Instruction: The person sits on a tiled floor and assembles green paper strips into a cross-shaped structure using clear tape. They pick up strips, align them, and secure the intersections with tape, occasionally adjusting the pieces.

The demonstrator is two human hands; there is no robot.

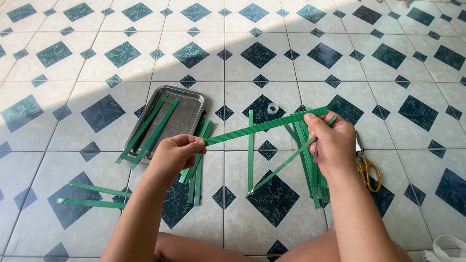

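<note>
Bare knees sit lowest in my view, on the patterned tile floor (340, 68); at far left two loose green strips (94, 196) lie flat; beyond, a shallow steel tray (187, 109) holds more; my left hand (174, 155) pinches one end of a long flat green paper strip (262, 127), my right hand (330, 143) clamps the other, with a thinner strip; yellow-handled scissors (369, 172) lie just right.
</note>
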